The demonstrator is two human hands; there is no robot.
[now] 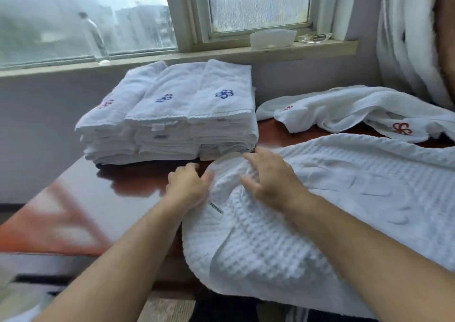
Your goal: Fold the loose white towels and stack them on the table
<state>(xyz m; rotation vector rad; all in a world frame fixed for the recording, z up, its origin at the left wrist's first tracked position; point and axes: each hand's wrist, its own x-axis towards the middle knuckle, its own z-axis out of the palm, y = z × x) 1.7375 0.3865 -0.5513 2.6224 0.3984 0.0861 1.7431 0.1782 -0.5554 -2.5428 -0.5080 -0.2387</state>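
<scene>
Glossy red-brown table [110, 198] below a window [258, 1]: left hand [188, 188] pinches the waffle towel [344, 186], right hand [273, 181] rests spread on it

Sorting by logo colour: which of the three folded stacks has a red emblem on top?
The leftmost stack; its top emblem is red, while the middle stack and right stack show blue.

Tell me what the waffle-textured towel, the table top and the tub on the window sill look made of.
Waffle towel: soft woven cloth, probably cotton, matte; raised grid of squares, limp folds.
Table top: glossy red-brown, likely varnished wood or laminate; it mirrors the window light.
Tub: translucent milky plastic, seemingly.
</scene>
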